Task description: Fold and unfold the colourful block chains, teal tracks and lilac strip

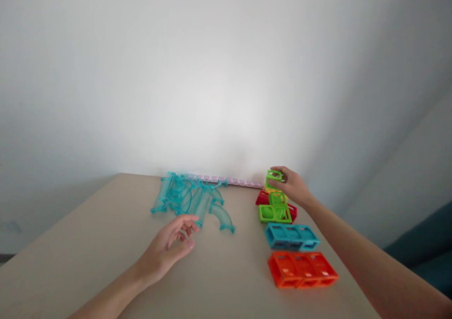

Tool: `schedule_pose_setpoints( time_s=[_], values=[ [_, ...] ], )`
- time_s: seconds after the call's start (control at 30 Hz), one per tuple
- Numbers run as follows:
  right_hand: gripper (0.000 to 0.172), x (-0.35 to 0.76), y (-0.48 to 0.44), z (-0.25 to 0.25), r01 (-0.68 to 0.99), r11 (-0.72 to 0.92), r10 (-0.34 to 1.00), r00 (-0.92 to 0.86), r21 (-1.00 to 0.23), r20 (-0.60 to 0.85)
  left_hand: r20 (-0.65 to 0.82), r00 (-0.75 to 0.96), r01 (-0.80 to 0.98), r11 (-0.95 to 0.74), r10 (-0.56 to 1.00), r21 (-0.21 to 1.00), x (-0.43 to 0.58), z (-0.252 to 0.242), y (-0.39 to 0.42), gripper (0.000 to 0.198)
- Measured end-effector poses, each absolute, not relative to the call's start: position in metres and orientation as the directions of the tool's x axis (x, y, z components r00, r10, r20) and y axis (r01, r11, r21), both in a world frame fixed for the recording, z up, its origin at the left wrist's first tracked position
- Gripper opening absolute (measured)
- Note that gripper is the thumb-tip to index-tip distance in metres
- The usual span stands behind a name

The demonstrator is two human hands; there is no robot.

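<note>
My right hand (pixel 290 183) is closed around a green plastic block (pixel 273 180) at the far right of the table, by the wall. Just in front of it lie another green block piece (pixel 274 211), red blocks (pixel 262 198) and a bit of yellow, partly covered. My left hand (pixel 173 243) hovers over the middle of the table, fingers apart and loosely curled, with nothing in it. Beyond its fingertips is a heap of translucent teal track pieces (pixel 181 194). One curved teal piece (pixel 221 216) sits at the heap's right side.
Nearer me on the right are a blue three-cell block (pixel 292 237) and an orange three-cell block (pixel 302 269). A purple-and-white patterned strip (pixel 243 182) runs along the table's (pixel 226 272) back edge against the white wall (pixel 219 74). Dark teal fabric (pixel 423 239) hangs at right.
</note>
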State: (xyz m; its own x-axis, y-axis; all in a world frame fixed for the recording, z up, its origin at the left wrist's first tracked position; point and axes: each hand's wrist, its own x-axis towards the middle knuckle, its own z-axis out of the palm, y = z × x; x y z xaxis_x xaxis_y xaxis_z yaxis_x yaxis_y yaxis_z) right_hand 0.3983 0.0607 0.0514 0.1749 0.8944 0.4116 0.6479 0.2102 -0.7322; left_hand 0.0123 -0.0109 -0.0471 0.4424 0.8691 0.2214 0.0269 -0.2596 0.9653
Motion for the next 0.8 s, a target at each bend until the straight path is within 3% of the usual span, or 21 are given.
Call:
schedule_pose_setpoints(
  time_s=[0.3, 0.6, 0.8],
  values=[
    [0.033, 0.411, 0.027, 0.035, 0.458, 0.015, 0.913, 0.357, -0.889, 0.199, 0.185, 0.451, 0.087, -0.249, 0.873, 0.964, 0.013, -0.041, -0.012, 0.034],
    [0.036, 0.336, 0.027, 0.003, 0.413, 0.051, 0.96, 0.232, -0.909, 0.159, 0.135, 0.45, 0.12, -0.21, 0.883, 0.97, 0.013, -0.04, -0.011, 0.033],
    [0.038, 0.287, 0.005, 0.019, 0.377, 0.092, 0.982, 0.12, -0.922, 0.147, 0.155, 0.453, 0.096, -0.22, 0.878, 0.971, 0.016, -0.047, -0.01, 0.035]
  ],
)
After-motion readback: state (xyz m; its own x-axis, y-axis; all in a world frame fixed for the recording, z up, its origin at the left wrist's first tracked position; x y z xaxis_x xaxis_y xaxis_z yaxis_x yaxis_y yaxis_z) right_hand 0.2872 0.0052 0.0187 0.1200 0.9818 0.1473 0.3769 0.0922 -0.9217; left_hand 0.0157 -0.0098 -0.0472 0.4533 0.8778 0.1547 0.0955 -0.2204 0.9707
